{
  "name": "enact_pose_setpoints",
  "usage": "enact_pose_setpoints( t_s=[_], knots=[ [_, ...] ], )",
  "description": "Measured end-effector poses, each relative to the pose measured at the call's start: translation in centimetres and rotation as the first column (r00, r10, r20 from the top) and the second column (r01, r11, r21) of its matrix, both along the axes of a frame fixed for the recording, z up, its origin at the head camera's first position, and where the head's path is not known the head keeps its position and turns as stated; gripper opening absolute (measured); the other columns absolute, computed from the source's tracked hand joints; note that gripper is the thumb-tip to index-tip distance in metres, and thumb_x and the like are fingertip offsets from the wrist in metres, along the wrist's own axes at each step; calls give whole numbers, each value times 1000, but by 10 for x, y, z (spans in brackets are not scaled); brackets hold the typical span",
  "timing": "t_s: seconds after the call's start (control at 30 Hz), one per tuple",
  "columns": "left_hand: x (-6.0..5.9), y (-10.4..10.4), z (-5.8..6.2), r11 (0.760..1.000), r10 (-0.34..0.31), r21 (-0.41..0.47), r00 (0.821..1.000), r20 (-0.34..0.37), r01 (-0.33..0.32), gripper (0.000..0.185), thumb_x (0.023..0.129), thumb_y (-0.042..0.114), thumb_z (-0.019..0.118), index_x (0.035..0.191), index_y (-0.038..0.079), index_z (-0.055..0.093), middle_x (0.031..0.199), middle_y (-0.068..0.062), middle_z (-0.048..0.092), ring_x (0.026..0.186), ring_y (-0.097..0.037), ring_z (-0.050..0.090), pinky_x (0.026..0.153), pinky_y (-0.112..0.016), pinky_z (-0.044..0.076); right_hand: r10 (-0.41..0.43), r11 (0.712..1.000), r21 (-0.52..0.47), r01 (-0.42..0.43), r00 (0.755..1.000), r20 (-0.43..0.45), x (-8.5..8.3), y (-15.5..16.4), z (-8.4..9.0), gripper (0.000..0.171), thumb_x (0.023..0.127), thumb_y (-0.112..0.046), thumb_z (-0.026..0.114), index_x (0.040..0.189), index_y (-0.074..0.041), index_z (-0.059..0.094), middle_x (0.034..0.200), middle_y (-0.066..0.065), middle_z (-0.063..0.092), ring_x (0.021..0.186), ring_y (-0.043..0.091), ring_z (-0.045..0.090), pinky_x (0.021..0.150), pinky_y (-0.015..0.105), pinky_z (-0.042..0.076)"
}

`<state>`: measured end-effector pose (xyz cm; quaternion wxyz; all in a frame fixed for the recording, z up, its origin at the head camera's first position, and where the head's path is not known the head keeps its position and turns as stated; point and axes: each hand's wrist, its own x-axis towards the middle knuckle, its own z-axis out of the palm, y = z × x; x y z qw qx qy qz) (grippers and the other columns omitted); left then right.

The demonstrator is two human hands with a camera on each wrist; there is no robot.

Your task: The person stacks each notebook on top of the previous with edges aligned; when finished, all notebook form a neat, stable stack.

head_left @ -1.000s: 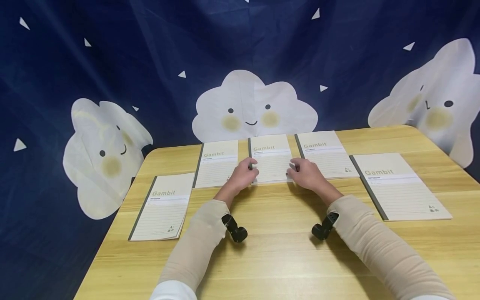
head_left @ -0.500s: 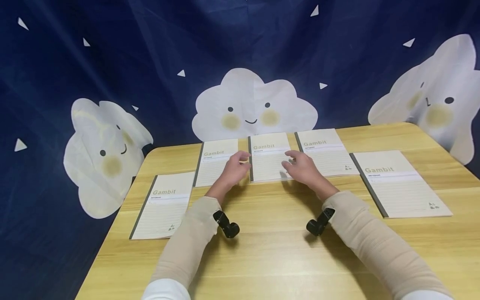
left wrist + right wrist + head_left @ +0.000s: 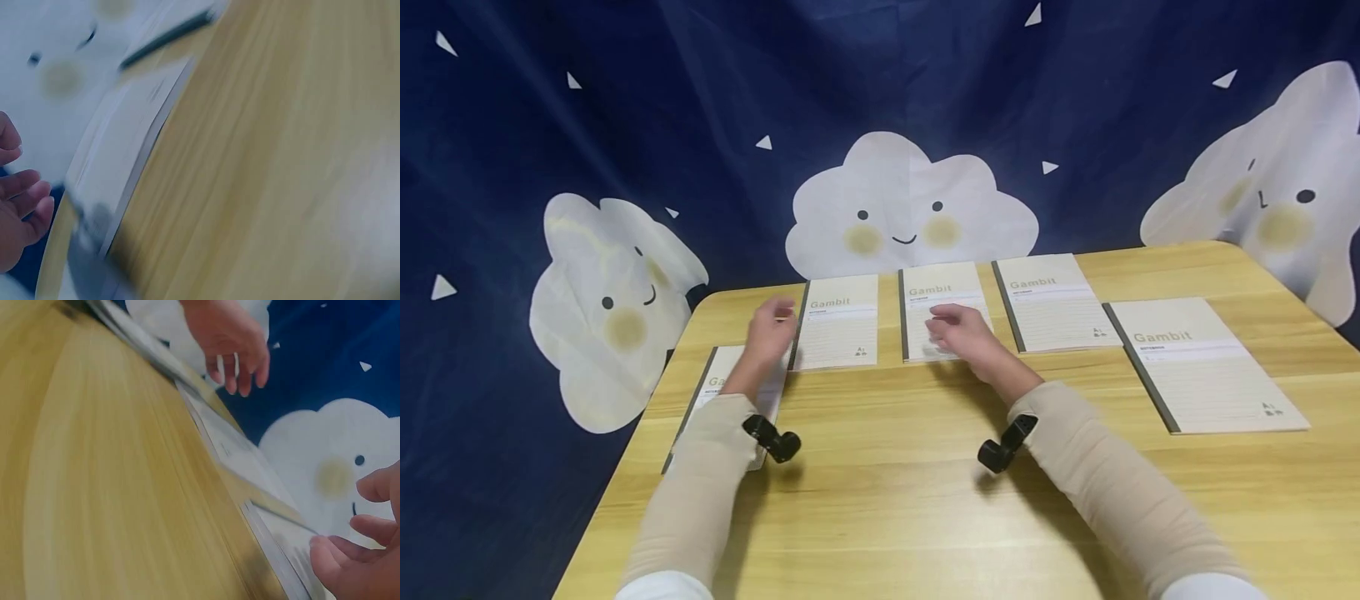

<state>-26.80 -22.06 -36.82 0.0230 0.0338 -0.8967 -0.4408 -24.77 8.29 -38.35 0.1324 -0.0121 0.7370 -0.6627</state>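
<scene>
Five is avoided here: several cream "Gambit" notebooks with dark spines lie on the wooden table. My left hand hovers by the spine of the back-left notebook, its fingers loosely bent and holding nothing. Under my left forearm, the far-left notebook is partly hidden. My right hand is over the middle notebook, fingers relaxed with nothing between them. In the right wrist view the fingers of that hand overlap the notebook's corner, and the other hand hangs in the air beyond.
To the right of the middle one lies another notebook, and a further notebook lies at the far right. A blue curtain with smiling clouds hangs behind the wooden table.
My left hand has moved left, away from the middle notebook, past the back-left one. My right hand has shifted slightly left over the middle notebook. The notebooks stay in place.
</scene>
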Motion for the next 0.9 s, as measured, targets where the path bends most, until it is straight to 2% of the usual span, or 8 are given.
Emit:
enact_pose_setpoints(
  t_s=[0.17, 0.3, 0.47, 0.57, 0.63, 0.7, 0.8, 0.9],
  knots=[
    [10, -48, 7, 987, 56, -153, 994, 92, -41, 46, 96, 19, 37, 139, 2, 40, 135, -24, 45, 118, -39, 48, 95, -50, 43, 79, 981, -185, -62, 993, 83, 3, -31, -2, 51, 94, -7, 51, 140, 7, 34, 132, 30, 46, 119, 40, 51, 99, 41, 45],
    [17, -75, 7, 957, 89, -286, 983, 162, -39, 52, 96, 23, 35, 140, -3, 36, 137, -28, 41, 122, -42, 43, 97, -54, 40, 153, 963, -241, -120, 980, 126, 9, -59, -6, 50, 92, -3, 51, 138, 8, 36, 129, 30, 50, 116, 40, 54, 97, 41, 46],
    [23, -91, 3, 925, 124, -378, 977, 176, -50, 55, 94, 22, 35, 138, -11, 34, 138, -32, 38, 122, -45, 41, 100, -55, 37, 235, 941, -282, -186, 960, 153, 13, -89, -8, 45, 94, -5, 51, 136, 8, 39, 128, 29, 51, 116, 40, 54, 97, 42, 46],
    [28, -96, -1, 902, 156, -426, 975, 160, -74, 36, 91, 20, 37, 106, -10, 52, 102, -29, 53, 92, -40, 52, 77, -46, 46, 273, 929, -304, -211, 945, 180, 17, -104, -8, 44, 95, -7, 50, 135, 8, 40, 129, 29, 51, 117, 39, 54, 97, 41, 46],
    [32, -99, -5, 887, 177, -453, 971, 160, -88, 25, 89, 20, 38, 83, -3, 46, 79, -19, 47, 73, -32, 47, 61, -38, 41, 292, 922, -319, -218, 935, 203, 19, -114, -8, 44, 95, -7, 49, 135, 8, 40, 130, 28, 50, 118, 38, 53, 97, 40, 46],
    [34, -102, -8, 877, 203, -469, 966, 159, -106, 21, 88, 20, 39, 75, 5, 36, 70, -10, 37, 64, -24, 37, 54, -32, 28, 311, 913, -343, -222, 922, 231, 20, -124, -9, 44, 94, -5, 50, 135, 8, 40, 132, 28, 49, 120, 38, 51, 98, 40, 46],
    [35, -103, -9, 873, 233, -471, 957, 173, -127, 25, 88, 20, 39, 86, -4, 45, 78, -17, 46, 70, -29, 44, 56, -34, 34, 320, 903, -376, -207, 909, 267, 21, -139, -9, 44, 93, -4, 51, 134, 7, 42, 132, 29, 48, 121, 39, 50, 100, 41, 44],
    [34, -103, -10, 876, 259, -461, 945, 198, -143, 40, 87, 21, 39, 108, -12, 48, 97, -27, 52, 83, -34, 47, 65, -39, 40, 320, 898, -397, -192, 902, 288, 21, -152, -10, 45, 93, -7, 53, 134, 7, 43, 133, 31, 46, 121, 40, 50, 101, 44, 42]
  ],
)
